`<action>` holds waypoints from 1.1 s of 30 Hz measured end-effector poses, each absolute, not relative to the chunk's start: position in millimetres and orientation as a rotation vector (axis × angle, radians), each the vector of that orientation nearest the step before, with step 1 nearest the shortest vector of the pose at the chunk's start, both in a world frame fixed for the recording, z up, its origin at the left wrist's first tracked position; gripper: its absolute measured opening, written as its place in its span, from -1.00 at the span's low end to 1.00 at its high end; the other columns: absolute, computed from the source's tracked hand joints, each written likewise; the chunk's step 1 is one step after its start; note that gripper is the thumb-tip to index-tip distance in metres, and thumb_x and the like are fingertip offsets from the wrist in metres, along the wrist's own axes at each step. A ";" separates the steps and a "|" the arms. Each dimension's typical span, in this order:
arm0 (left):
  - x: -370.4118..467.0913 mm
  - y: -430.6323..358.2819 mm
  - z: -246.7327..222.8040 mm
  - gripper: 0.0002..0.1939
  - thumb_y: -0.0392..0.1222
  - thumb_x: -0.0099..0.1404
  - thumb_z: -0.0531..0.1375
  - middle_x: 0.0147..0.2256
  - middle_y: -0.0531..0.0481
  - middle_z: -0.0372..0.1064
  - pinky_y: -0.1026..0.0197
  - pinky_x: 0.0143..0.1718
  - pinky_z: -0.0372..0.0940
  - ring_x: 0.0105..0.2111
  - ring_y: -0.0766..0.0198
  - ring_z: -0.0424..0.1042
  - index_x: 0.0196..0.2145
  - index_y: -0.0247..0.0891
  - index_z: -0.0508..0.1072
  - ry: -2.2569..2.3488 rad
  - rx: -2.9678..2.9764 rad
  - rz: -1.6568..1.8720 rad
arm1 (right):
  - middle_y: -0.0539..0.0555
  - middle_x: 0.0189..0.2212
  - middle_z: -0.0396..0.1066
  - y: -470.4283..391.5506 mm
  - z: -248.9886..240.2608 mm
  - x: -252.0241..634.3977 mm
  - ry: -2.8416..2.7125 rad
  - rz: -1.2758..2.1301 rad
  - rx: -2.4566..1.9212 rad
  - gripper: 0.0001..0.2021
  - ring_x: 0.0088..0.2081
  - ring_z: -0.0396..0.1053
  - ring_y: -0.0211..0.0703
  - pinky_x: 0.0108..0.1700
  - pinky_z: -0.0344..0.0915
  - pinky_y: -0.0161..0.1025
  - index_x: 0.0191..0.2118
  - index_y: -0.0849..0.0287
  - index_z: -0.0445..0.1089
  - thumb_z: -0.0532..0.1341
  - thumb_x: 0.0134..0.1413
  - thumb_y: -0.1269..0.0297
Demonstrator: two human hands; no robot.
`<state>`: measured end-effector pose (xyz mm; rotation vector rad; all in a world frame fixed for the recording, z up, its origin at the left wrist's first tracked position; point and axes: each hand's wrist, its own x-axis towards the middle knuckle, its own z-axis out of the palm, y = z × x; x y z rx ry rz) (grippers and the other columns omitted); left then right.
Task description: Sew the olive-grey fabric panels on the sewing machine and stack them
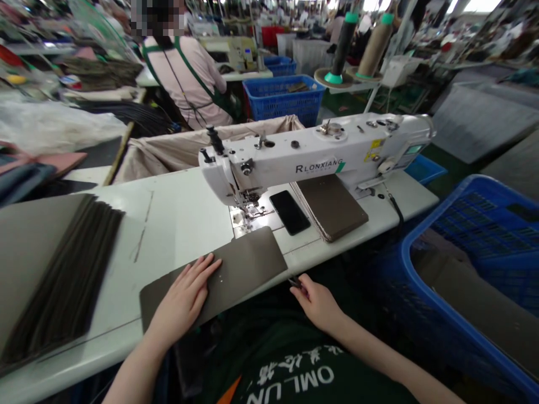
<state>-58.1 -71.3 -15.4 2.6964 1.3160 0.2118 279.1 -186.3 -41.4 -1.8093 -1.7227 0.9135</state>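
Note:
My left hand lies flat, fingers stretched out, on a grey-brown panel with rounded corners. The panel lies at the table's front edge, just before the needle area of the white sewing machine. Beside the panel's right corner, my right hand is closed on a small dark tool that looks like thread snips; most of it is hidden by the fingers. A black phone rests right of the needle, next to a stack of similar panels under the machine arm.
A thick pile of panels stands on the table's left. Blue crates stand at the right and behind the machine. Two thread cones rise at the back. A seated person works ahead, beyond a cloth-lined bin.

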 end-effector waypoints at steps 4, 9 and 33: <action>-57.6 -71.8 -14.7 -0.44 -0.21 0.41 -0.12 0.36 0.06 -0.17 -0.11 0.32 -0.14 0.34 0.14 -0.11 0.34 -0.07 -0.03 1.323 2.686 0.208 | -0.05 -0.47 0.41 -177.8 -33.7 278.1 -1.752 0.853 -1.782 -0.82 -0.45 0.39 -0.20 -0.41 0.13 -0.32 -0.22 0.10 0.25 0.04 0.31 0.13; -57.4 -72.6 -15.2 -0.44 -0.21 0.40 -0.12 0.36 0.06 -0.15 -0.12 0.32 -0.13 0.33 0.13 -0.09 0.33 -0.05 -0.02 1.328 2.677 0.220 | -0.05 -0.51 0.39 -171.0 -31.0 273.9 -1.806 0.767 -1.799 -0.79 -0.46 0.39 -0.18 -0.43 0.09 -0.31 -0.26 0.11 0.24 0.01 0.33 0.12; -71.7 -79.6 58.6 -0.68 0.12 0.38 -0.01 -0.25 0.01 0.35 0.20 -0.19 0.30 -0.25 0.19 0.41 -0.20 -0.16 0.33 1.500 2.093 0.291 | -0.01 -0.55 0.42 -166.1 -17.3 302.7 -2.037 0.459 -1.692 -0.78 -0.50 0.39 -0.20 -0.39 0.21 -0.31 -0.36 0.13 0.43 0.09 0.23 0.24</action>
